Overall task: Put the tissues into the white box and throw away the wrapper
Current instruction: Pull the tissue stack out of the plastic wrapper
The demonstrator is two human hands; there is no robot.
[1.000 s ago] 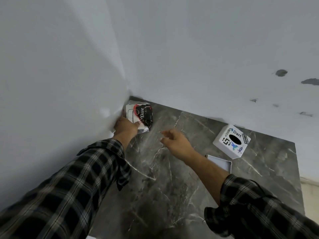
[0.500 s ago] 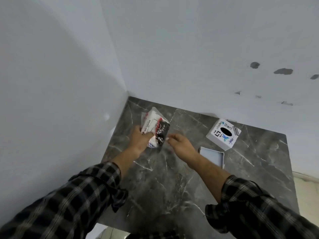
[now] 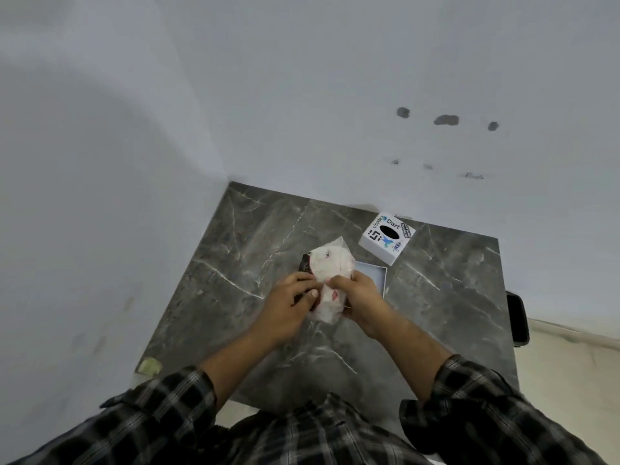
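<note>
A tissue pack point(image 3: 330, 268) in a clear and black plastic wrapper is held above the middle of the dark marble table point(image 3: 235, 263). My left hand point(image 3: 290, 305) grips its left side and my right hand point(image 3: 360, 297) grips its right side, thumbs on top. The white box point(image 3: 385, 238), a cube with stickers and a black oval hole on top, stands at the back right of the table. Its flat white lid or base point(image 3: 374, 273) lies just in front of it, partly hidden behind my right hand.
White walls meet at the table's back left corner. A dark object point(image 3: 518, 318) sits off the table's right edge on the pale floor. A small yellowish scrap point(image 3: 150, 366) lies at the table's near left corner.
The left hand lifted the tissue pack from the back left corner and carried it to the table's middle. The right hand came in and took hold of its other side.
</note>
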